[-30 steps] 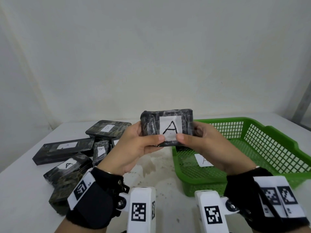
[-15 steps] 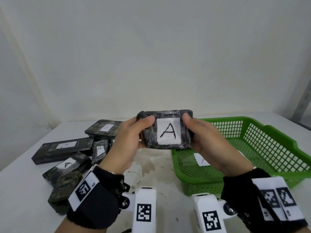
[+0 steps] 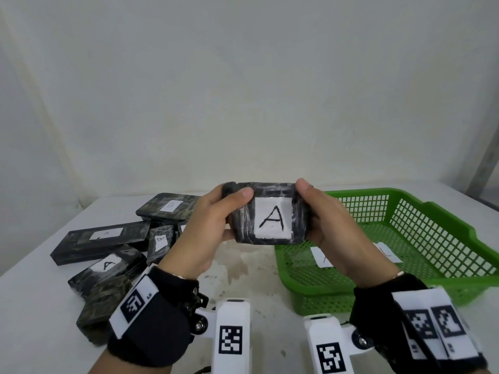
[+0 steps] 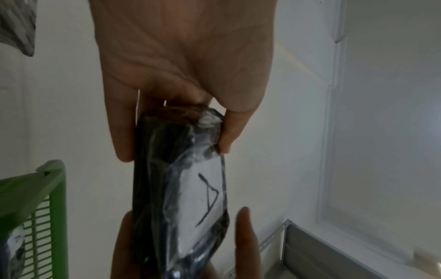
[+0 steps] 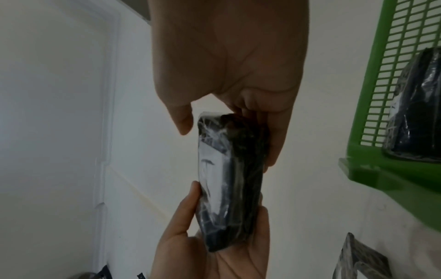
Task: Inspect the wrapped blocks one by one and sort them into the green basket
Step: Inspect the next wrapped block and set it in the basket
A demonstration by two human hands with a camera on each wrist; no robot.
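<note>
A wrapped block [image 3: 270,213] marked with a handwritten "A" on its white label [image 3: 273,221] is held up between both hands above the white table [image 3: 243,279], its labelled face turned toward the head camera. The block's left end is grasped by the left hand [image 3: 208,233], thumb laid over the front top corner and fingers curled behind; its right end is gripped the same way by the right hand [image 3: 326,228]. In the left wrist view the block [image 4: 181,188] is seen edge-on, pinched between thumb and fingers. The green basket [image 3: 432,220] sits just beyond and below the right hand, with a wrapped block inside it [image 5: 415,105] seen in the right wrist view. To the outside of the left hand, a loose pile of wrapped blocks [image 3: 108,247] lies on the table, some labelled "A", others "B".
</note>
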